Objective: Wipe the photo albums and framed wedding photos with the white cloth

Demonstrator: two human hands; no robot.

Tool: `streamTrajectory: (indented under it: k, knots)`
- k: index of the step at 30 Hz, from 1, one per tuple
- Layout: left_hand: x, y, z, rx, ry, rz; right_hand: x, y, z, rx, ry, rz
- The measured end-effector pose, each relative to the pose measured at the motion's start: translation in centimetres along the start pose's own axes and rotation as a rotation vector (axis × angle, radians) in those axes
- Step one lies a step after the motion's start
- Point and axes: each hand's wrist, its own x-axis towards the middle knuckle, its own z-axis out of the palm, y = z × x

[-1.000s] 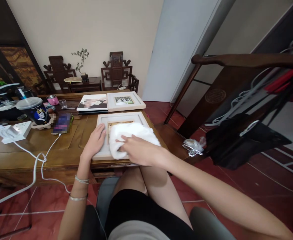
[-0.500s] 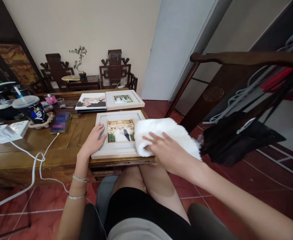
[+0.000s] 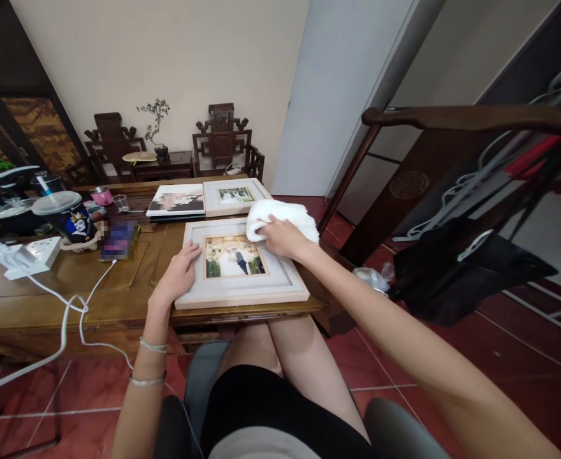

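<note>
A picture frame (image 3: 242,294) with a pale wood edge and a small photo in its middle lies flat at the front of the wooden table. My left hand (image 3: 181,273) rests on its left side, fingers stretched out over the edge. In my right hand (image 3: 283,236) is a folded, fluffy white cloth (image 3: 287,213), gripped and pressed at the far right corner of the frame. The cloth covers that corner. Behind it lies a second picture frame (image 3: 213,205), partly under the cloth's far edge or just beyond it; I cannot tell which.
Left of the second frame is a stack of photo panels (image 3: 175,201). A lidded cup (image 3: 65,213), a phone (image 3: 118,240) and a power strip (image 3: 32,257) with white cables occupy the table's left. At right stands a wooden chair (image 3: 380,191) with a black bag (image 3: 472,274).
My right hand has moved the white cloth from the frame's right front side to its far right corner, uncovering the right edge. My left hand stays on the left edge.
</note>
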Motion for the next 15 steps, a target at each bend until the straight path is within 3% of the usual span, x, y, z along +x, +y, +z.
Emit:
streamTrajectory:
  k: [5,9,12,15]
  knots:
    - [0.1,0.1,0.0,0.013,0.021,-0.016,5.3,-4.3,0.3,0.023,0.053,-0.222]
    - [0.2,0.2,-0.1,-0.004,0.035,-0.020,7.4,-8.1,0.8,-0.004,0.106,-0.354]
    - [0.2,0.2,0.0,-0.017,0.049,-0.025,6.8,-8.3,0.7,0.006,0.135,-0.289]
    - [0.1,0.1,0.3,-0.028,0.078,-0.035,5.3,-5.7,0.3,0.000,0.115,-0.215]
